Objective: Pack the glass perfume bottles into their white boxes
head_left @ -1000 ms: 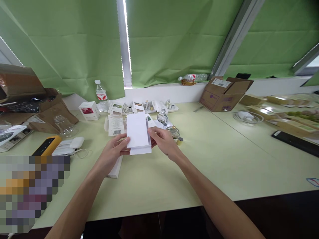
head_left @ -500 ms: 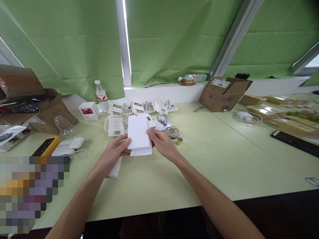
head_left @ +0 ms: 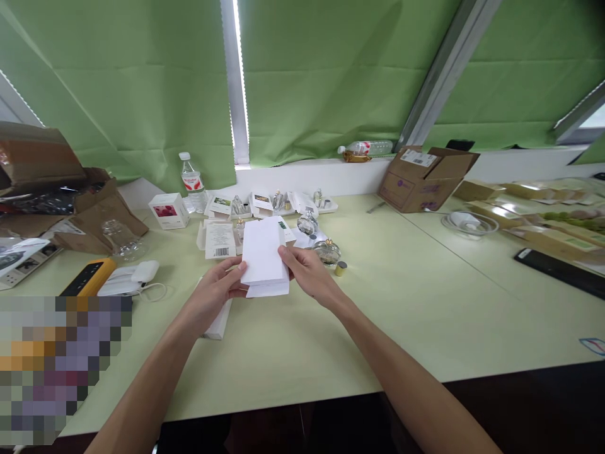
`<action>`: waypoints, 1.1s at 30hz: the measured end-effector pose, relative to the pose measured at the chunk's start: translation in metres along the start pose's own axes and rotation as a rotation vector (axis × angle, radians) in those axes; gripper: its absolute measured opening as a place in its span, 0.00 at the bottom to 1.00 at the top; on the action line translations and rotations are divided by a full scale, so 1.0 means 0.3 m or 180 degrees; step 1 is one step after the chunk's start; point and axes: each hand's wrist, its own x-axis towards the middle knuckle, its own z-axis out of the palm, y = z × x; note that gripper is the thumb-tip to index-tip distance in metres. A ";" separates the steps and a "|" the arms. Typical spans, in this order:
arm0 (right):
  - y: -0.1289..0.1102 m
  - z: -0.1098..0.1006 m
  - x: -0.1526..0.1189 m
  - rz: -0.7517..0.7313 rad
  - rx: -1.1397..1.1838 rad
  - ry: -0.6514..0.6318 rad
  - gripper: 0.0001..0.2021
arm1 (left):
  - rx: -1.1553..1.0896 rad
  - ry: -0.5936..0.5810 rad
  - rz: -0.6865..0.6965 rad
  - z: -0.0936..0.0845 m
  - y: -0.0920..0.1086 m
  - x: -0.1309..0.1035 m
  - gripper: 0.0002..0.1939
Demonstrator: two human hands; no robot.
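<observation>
Between both hands I hold a folded piece of plain white paper or card (head_left: 263, 252) above the table, its lower flap sticking out towards me. My left hand (head_left: 221, 284) grips its left edge, thumb on top. My right hand (head_left: 307, 271) pinches the right edge, thumb on top and fingers behind. Under my left wrist lies a white box or stack (head_left: 218, 325), partly hidden. Just beyond the right hand are a round glass perfume bottle (head_left: 328, 252) and a small gold cap (head_left: 340, 269). Behind the card lies an opened white carton (head_left: 220, 239) with printed text and a barcode.
Along the wall stand a white box (head_left: 169, 211), a water bottle (head_left: 191, 183) and several small bottles in white packs. A cardboard box (head_left: 425, 180) is at back right, near a coiled white cable (head_left: 467, 222). An orange device (head_left: 88, 277) and white adapters (head_left: 127, 277) lie left.
</observation>
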 end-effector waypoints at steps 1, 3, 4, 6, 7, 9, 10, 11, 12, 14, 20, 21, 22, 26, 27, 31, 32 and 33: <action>-0.001 0.000 -0.001 -0.0009 -0.0007 0.0011 0.25 | -0.0009 -0.0016 -0.0005 -0.001 0.000 -0.001 0.25; -0.003 -0.001 -0.002 -0.0020 -0.0026 0.0030 0.25 | -0.0004 -0.0057 -0.0015 -0.002 0.000 -0.001 0.25; -0.004 -0.001 -0.003 -0.0024 -0.0039 0.0039 0.25 | 0.0011 -0.0071 -0.0018 -0.002 0.000 -0.002 0.25; -0.005 -0.002 -0.005 -0.0027 -0.0065 0.0046 0.25 | 0.0062 -0.0081 -0.0017 -0.001 0.000 -0.002 0.25; -0.006 -0.002 -0.006 -0.0031 -0.0069 0.0045 0.25 | 0.0092 -0.0077 -0.0015 -0.001 0.000 -0.001 0.26; -0.007 -0.001 -0.007 -0.0032 -0.0062 0.0037 0.25 | 0.0138 -0.0071 -0.0010 0.000 0.000 -0.001 0.26; -0.008 0.000 -0.007 -0.0033 -0.0053 0.0033 0.25 | 0.0153 -0.0067 -0.0007 0.000 0.000 0.000 0.26; -0.008 0.001 -0.007 -0.0036 -0.0043 0.0029 0.25 | 0.0161 -0.0061 -0.0005 0.001 0.000 0.000 0.26; -0.009 0.002 -0.007 -0.0038 -0.0033 0.0024 0.25 | 0.0162 -0.0056 -0.0006 0.001 0.001 0.001 0.27; -0.010 0.003 -0.007 -0.0043 -0.0023 0.0014 0.25 | 0.0157 -0.0059 -0.0011 0.003 0.002 0.001 0.27; -0.013 0.004 -0.006 -0.0050 -0.0064 0.0002 0.26 | 0.0175 -0.0080 -0.0050 0.009 0.009 -0.004 0.27; -0.013 0.004 -0.006 -0.0051 -0.0069 -0.0002 0.26 | 0.0177 -0.0081 -0.0048 0.009 0.009 -0.005 0.26; -0.013 0.005 -0.006 -0.0053 -0.0073 -0.0007 0.26 | 0.0179 -0.0080 -0.0043 0.010 0.009 -0.005 0.26; -0.014 0.006 -0.007 -0.0046 -0.0086 -0.0027 0.26 | 0.0153 -0.0044 -0.0025 0.010 0.007 -0.004 0.25; -0.014 0.006 -0.007 -0.0042 -0.0090 -0.0025 0.26 | 0.0147 -0.0042 -0.0026 0.009 0.007 -0.004 0.25; -0.015 0.007 -0.008 -0.0047 -0.0082 -0.0021 0.26 | 0.0159 -0.0066 -0.0020 0.009 0.006 -0.005 0.25; -0.015 0.007 -0.008 -0.0055 -0.0069 -0.0030 0.26 | 0.0166 -0.0066 -0.0018 0.009 0.007 -0.005 0.25; -0.016 0.007 -0.008 -0.0065 -0.0057 -0.0042 0.26 | 0.0171 -0.0067 -0.0018 0.009 0.007 -0.005 0.25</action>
